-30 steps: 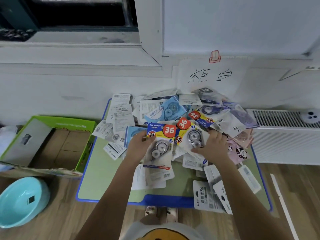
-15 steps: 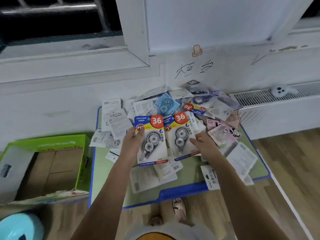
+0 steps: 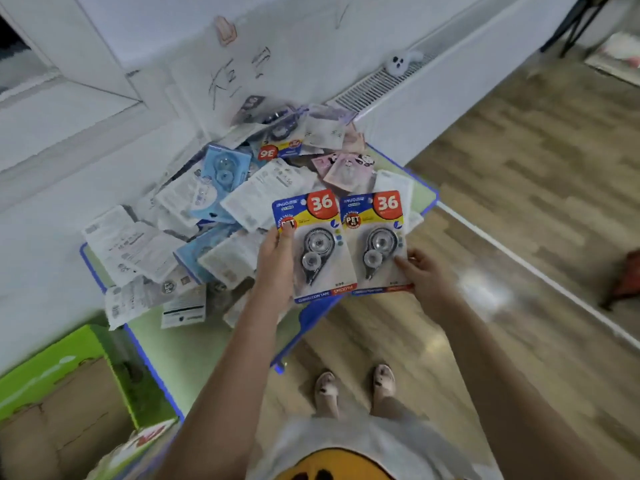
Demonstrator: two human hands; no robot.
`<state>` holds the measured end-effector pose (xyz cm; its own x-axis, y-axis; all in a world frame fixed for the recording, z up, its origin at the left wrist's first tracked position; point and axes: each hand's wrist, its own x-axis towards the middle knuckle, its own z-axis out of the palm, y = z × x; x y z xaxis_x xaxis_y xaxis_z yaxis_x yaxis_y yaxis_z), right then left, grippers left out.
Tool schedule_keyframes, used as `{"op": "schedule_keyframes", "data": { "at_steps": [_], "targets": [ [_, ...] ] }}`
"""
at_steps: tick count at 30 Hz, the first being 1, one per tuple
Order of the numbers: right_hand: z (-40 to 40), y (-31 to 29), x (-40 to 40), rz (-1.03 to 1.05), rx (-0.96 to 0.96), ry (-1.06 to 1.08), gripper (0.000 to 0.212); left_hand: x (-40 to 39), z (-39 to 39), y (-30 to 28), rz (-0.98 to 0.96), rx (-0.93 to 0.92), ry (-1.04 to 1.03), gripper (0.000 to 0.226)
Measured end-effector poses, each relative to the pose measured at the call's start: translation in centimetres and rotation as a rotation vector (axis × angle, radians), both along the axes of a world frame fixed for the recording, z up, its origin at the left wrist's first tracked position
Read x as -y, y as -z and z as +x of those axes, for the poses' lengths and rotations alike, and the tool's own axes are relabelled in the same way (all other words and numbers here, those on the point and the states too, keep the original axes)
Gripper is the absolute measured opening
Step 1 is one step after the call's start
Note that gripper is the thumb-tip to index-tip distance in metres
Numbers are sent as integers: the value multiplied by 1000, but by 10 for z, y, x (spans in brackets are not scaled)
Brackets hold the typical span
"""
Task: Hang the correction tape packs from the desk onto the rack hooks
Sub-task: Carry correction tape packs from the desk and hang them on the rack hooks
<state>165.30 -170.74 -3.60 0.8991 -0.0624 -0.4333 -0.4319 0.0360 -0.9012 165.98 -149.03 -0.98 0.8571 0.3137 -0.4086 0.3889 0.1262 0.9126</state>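
1. The left hand [image 3: 277, 268] held one correction tape pack [image 3: 317, 247] by its left edge, thumb laid over the front of the card near the red "PET" badge and the other fingers behind it; the grip was a pinch on that pack.
2. The right hand [image 3: 424, 275] held a second correction tape pack [image 3: 375, 242] at its lower right corner, fingertips on the front of the card, so this grip was likewise a pinch on its pack.
3. Both packs were lifted clear of the table [image 3: 207, 344], upright and side by side, their inner edges touching or nearly so. Each had a blue and yellow header with a red circle marked "36" and a clear blister over a grey dispenser.
4. They hung over the table's near right corner, partly above the wooden floor [image 3: 519, 216].
5. Behind and to the left of them, a loose pile of other packs [image 3: 221, 209] covered most of the green, blue-edged table: white card backs, pale blue packs, pink ones with panda print, and one more "36" pack lying upside down near the far side.
6. A green cardboard box [image 3: 52, 382] stood open on the floor to the left of the table.
7. A white radiator [image 3: 433, 84] ran along the wall to the right, with a small white plush toy [image 3: 401, 62] on top.
8. A sheet of paper with handwritten characters [image 3: 239, 77] was fixed to the wall above the pile.
9. The person's two feet in light slippers [image 3: 353, 389] stood on the floor just beside the table's near edge.
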Motion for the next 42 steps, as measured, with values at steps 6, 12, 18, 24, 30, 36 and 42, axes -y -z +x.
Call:
{"op": "schedule_keyframes", "data": {
  "at_steps": [6,12,18,24,30,36,42],
  "targets": [
    [-67,-8,82,36,20,307,12,92,7,0,97,65,282,22],
    [-157,-22,172,32,61,620,18,221,-19,-16,68,142,616,17],
    [-263,-34,272,-8,85,892,22,368,-86,-22,14,152,917,21],
    [-363,-44,375,-36,104,1131,20,507,-158,-23,-14,172,1138,22],
    [-424,-53,468,-60,125,1319,17,641,-206,-47,10,258,1377,23],
    [-446,-59,584,-89,167,1441,15,792,-215,-53,-5,349,1550,24],
    [-440,-82,728,-174,223,1524,11,943,-221,-76,-134,344,1593,23]
  ]
}}
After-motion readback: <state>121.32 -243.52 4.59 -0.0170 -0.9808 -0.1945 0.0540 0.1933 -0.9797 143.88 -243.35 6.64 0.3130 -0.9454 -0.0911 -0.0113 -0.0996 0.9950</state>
